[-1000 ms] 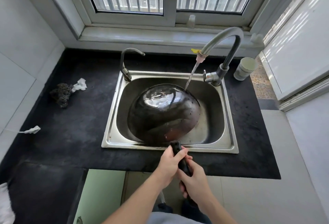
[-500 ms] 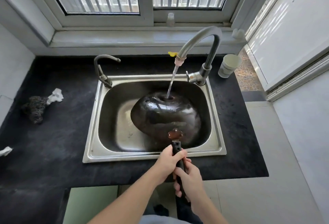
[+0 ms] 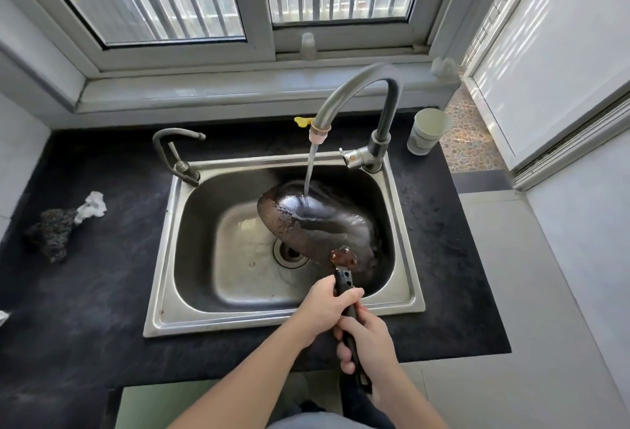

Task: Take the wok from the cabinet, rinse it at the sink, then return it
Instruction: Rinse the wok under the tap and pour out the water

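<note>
The dark wok (image 3: 317, 224) is tipped on edge inside the steel sink (image 3: 204, 312), its wet outer side facing up. Water runs from the tall curved faucet (image 3: 358, 94) onto the wok's upper part. A black handle (image 3: 343, 280) sticks out toward me over the sink's front rim. My left hand (image 3: 325, 306) grips the handle nearer the wok. My right hand (image 3: 366, 343) grips it further back, just below the left. The drain (image 3: 289, 253) shows to the left of the wok.
A small second tap (image 3: 177, 152) stands at the sink's back left corner. A paper cup (image 3: 428, 135) sits on the black counter at right. A dark scourer (image 3: 51, 232) with a white crumpled scrap (image 3: 92, 205) lies at left. A window is behind.
The wok has turned from lying dome-up across the basin to standing tilted at the right side, baring the drain. Both hands stayed on the handle. The view moved closer.
</note>
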`<state>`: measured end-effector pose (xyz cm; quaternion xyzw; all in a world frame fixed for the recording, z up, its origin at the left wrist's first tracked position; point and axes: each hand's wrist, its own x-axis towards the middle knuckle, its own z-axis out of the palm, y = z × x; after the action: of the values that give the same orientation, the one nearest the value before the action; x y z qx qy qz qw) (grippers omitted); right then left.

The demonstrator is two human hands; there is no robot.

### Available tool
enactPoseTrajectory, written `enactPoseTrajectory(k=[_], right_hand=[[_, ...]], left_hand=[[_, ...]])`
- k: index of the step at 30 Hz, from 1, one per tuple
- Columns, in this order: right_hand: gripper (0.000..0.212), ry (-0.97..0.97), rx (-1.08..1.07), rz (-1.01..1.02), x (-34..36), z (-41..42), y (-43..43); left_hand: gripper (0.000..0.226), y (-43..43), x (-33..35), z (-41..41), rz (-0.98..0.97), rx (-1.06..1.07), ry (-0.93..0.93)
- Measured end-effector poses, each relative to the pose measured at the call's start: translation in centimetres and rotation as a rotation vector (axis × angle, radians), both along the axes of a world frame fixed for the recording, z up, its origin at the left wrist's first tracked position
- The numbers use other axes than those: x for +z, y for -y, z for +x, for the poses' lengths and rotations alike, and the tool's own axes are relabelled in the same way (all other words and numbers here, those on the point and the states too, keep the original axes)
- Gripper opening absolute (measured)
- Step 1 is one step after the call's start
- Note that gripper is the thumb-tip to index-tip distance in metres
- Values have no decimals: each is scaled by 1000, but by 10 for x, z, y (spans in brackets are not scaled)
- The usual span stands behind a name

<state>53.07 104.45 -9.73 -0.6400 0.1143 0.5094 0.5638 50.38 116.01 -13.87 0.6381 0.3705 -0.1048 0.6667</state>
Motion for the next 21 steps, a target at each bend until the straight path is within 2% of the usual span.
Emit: enactPoseTrajectory(k=[8, 11, 15, 21], right_hand=[[10, -115, -51, 60, 14, 14, 2], [8, -157, -75, 107, 19, 19, 1], [6, -199, -111, 149, 25, 26, -2], [7, -138, -50, 124, 36, 20, -16]], left_hand=[[36, -4, 6, 14, 22, 0, -9], [24, -5, 13, 19, -3, -3, 3], [26, -9, 26, 26, -38, -8, 2], [25, -13, 39, 17, -117, 114, 27]])
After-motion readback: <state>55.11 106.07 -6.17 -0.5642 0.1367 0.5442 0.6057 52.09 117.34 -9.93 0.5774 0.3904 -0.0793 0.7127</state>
